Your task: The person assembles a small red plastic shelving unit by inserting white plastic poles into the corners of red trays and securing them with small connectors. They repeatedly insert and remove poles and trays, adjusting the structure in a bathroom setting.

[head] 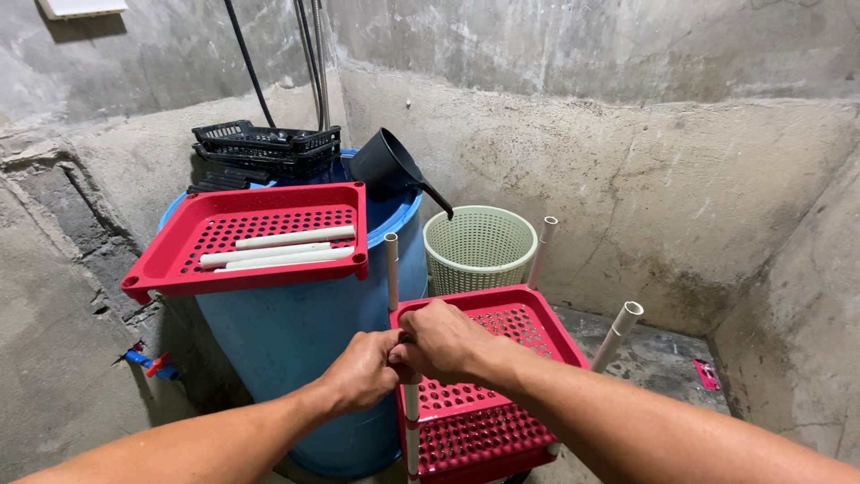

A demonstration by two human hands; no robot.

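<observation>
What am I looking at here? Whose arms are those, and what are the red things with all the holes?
The camera sits on a person's head and looks down, so the two bare arms are that person's own. The left hand and right hand meet at the corner of a red shelf tray full of holes, gripping a pale tube that stands upright there. More tubes poke up at its other corners, and another red layer sits below. A second red tray rests on a big blue barrel, with three loose tubes lying in it. Behind are black baskets, a dark scoop and a pale green basket. The walls are bare concrete.
</observation>
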